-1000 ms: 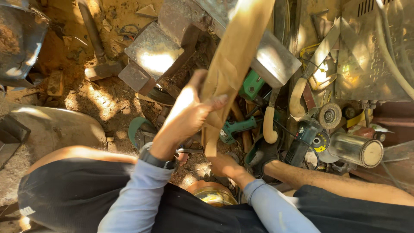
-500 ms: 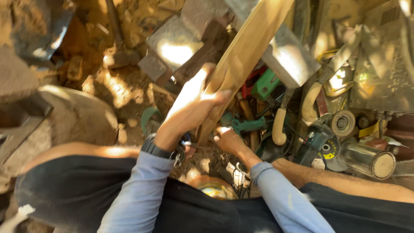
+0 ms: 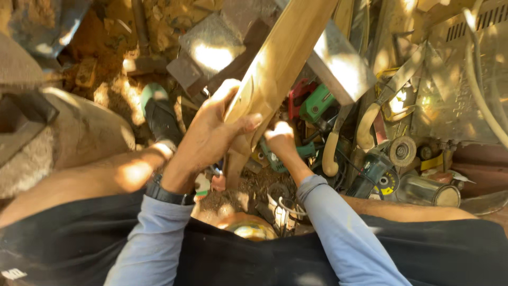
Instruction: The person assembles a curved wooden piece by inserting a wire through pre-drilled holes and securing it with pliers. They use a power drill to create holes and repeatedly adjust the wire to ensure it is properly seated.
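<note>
A long pale wooden plank stands tilted, its top leaning toward the upper right and its lower end on the dirt between my knees. My left hand grips the plank's lower part, thumb across its face. My right hand is closed just right of the plank near its lower edge; whether it holds the plank or a small thing beside it I cannot tell. Both arms wear light blue sleeves, with a dark watch on the left wrist.
Tools lie heaped to the right: a green and red power tool, curved saw handles, an angle grinder, a metal can. Grey blocks sit behind the plank. My shoe rests on the dirt. A stone slab lies at left.
The view has shifted so the scene sits further right and lower. My left hand has slid along the plank, which leans more steeply. My right hand has risen beside the plank's lower end.
</note>
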